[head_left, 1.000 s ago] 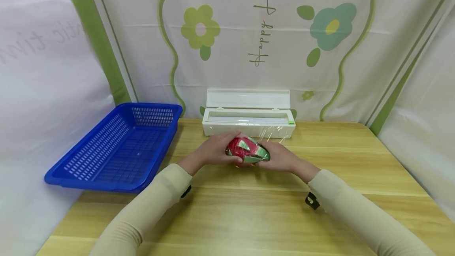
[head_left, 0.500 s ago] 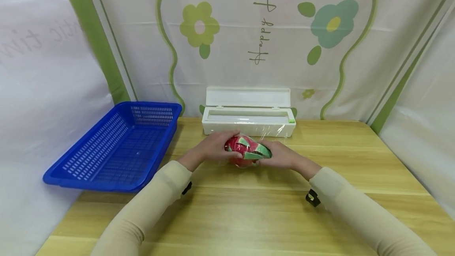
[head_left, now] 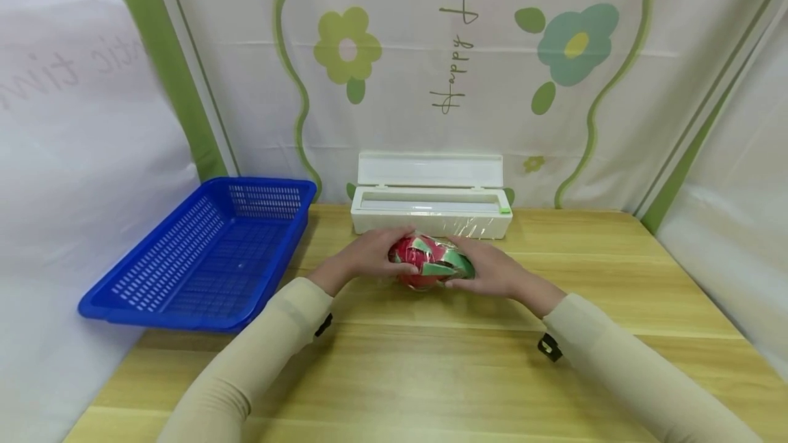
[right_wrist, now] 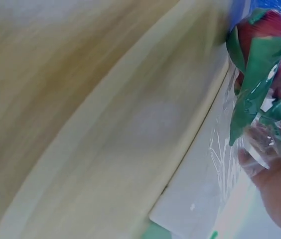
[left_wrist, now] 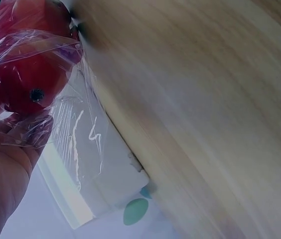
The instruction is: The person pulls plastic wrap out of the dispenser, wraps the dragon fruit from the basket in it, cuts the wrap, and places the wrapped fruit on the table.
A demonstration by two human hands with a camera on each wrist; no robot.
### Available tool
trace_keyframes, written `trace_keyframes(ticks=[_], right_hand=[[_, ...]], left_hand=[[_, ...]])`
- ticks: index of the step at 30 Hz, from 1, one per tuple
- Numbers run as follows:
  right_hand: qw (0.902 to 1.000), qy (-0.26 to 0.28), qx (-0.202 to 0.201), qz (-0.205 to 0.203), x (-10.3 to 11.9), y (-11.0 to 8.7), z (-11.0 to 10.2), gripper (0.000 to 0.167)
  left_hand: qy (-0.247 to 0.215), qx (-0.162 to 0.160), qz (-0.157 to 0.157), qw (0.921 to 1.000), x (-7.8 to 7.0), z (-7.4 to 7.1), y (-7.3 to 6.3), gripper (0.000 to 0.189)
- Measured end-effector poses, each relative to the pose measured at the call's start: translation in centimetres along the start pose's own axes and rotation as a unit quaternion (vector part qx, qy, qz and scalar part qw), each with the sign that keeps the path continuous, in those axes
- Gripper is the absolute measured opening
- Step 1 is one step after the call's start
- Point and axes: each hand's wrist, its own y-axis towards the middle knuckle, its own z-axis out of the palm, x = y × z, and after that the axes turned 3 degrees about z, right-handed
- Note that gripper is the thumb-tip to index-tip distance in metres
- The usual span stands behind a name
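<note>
A red dragon fruit with green scales [head_left: 422, 262] is held over the table between both hands, and clear cling film [left_wrist: 88, 134] covers it. My left hand [head_left: 372, 253] grips its red, rounded end; the left wrist view shows a dark round spot on that end. My right hand [head_left: 492, 269] holds the green, leafy end, with crinkled film around the fingers in the right wrist view. From the fruit the film stretches back toward a white cling film dispenser [head_left: 394, 225], whose lid stands up. Part of the fruit is hidden behind the hands.
To the left stands a blue plastic basket [head_left: 271, 279] with slotted sides. The wooden table [head_left: 406, 374] runs back to a white curtain [head_left: 406, 53] printed with flowers, and similar cloth hangs at both sides.
My right hand has shifted a little to the right along the leafy end, showing more of the green scales. The fruit has turned slightly; my left hand stays nearly in place.
</note>
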Motion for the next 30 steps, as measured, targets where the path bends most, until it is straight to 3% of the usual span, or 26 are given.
trace_keyframes(ticks=[4,9,12,14,22,30], right_hand=[[0.9937,-0.054,-0.059,-0.079,0.1,-0.2,0.1,0.100],[0.9642,-0.111,-0.120,-0.209,0.6,0.2,0.9,0.104],[0.9505,-0.133,-0.134,-0.247,1.0,0.5,1.4,0.104],[0.9492,-0.144,-0.132,-0.247,1.2,0.6,1.6,0.105],[0.9602,-0.185,-0.093,-0.188,1.5,0.9,2.3,0.108],[0.9599,-0.197,-0.094,-0.176,1.8,1.5,2.7,0.100]], left_hand=[[-0.010,-0.001,-0.002,0.9999,0.2,0.0,0.1,0.086],[-0.018,-0.003,-0.007,0.9998,0.5,0.1,0.2,0.086],[-0.017,-0.005,-0.009,0.9998,0.7,0.2,0.2,0.085],[-0.015,-0.005,-0.009,0.9998,0.8,0.3,0.3,0.085],[-0.017,-0.004,-0.009,0.9998,1.0,0.4,0.4,0.083],[-0.028,-0.006,0.004,0.9996,1.3,0.3,0.2,0.080]])
